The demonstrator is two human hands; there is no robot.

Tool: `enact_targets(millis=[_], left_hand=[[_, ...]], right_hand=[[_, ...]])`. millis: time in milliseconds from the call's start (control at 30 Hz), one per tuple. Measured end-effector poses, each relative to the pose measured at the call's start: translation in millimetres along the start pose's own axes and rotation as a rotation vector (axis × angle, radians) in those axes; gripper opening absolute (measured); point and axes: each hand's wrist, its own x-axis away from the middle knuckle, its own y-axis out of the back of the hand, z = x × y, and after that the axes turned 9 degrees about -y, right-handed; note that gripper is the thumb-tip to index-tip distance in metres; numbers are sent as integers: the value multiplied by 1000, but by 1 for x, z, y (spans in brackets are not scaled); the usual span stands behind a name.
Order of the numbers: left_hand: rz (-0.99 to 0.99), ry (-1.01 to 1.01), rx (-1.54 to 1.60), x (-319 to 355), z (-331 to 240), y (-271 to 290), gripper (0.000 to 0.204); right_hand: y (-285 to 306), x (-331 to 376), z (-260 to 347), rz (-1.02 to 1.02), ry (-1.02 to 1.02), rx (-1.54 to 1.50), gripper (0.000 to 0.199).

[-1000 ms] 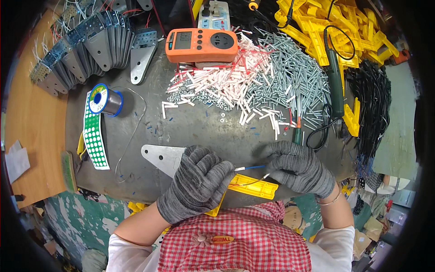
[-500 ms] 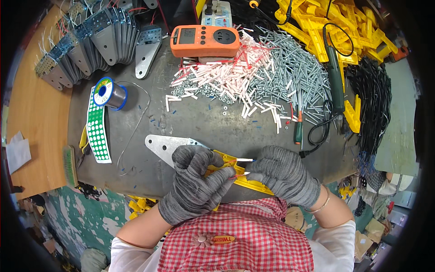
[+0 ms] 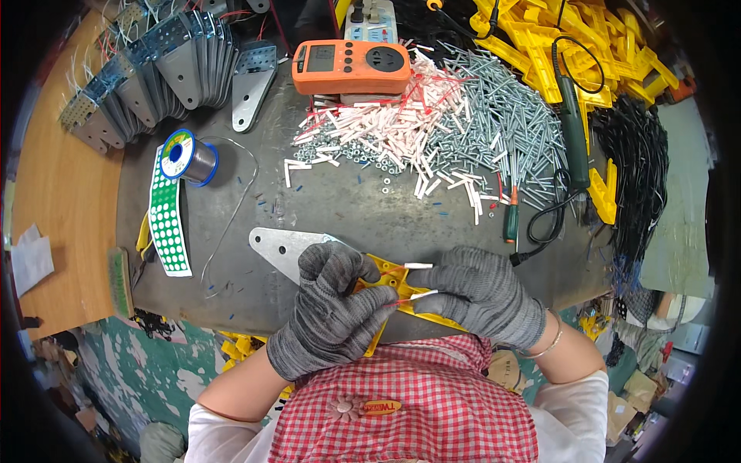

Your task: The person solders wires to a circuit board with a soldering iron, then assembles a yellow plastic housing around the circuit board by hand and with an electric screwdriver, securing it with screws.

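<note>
My left hand [image 3: 336,309], in a grey knit glove, is closed round a yellow plastic housing [image 3: 380,270] and pinches a thin red wire between thumb and forefinger. A grey metal plate [image 3: 282,250] with holes sticks out from the housing to the left. Two red wires carry white sleeves, an upper sleeve [image 3: 419,266] and a lower sleeve [image 3: 424,294]. My right hand [image 3: 490,297], gloved alike, has its fingers bunched at the right end of the lower sleeve. Its fingertips partly hide what they pinch. The housing's right arm runs beneath this hand.
Beyond my hands lie heaps of white sleeves [image 3: 386,127] and screws [image 3: 509,116], with an orange meter [image 3: 351,68] behind. A solder spool [image 3: 193,160] and green-dotted sticker sheet [image 3: 167,224] are left. A screwdriver [image 3: 511,220], soldering iron [image 3: 570,131] and black cables [image 3: 629,170] are right.
The lower white sleeve sits slightly farther right. My right fingertips have come in over the upper sleeve's end, hiding its blue tip. My left hand has barely moved.
</note>
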Motion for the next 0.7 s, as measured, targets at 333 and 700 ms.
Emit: enact_targets(millis=[333, 700], left_hand=[[-13, 25, -19, 4, -1, -2, 30], [-8, 62, 28, 3, -2, 2, 29]], right_hand=[[-5, 0, -14, 18, 0, -131, 16], [2, 1, -2, -50, 21, -19, 17]])
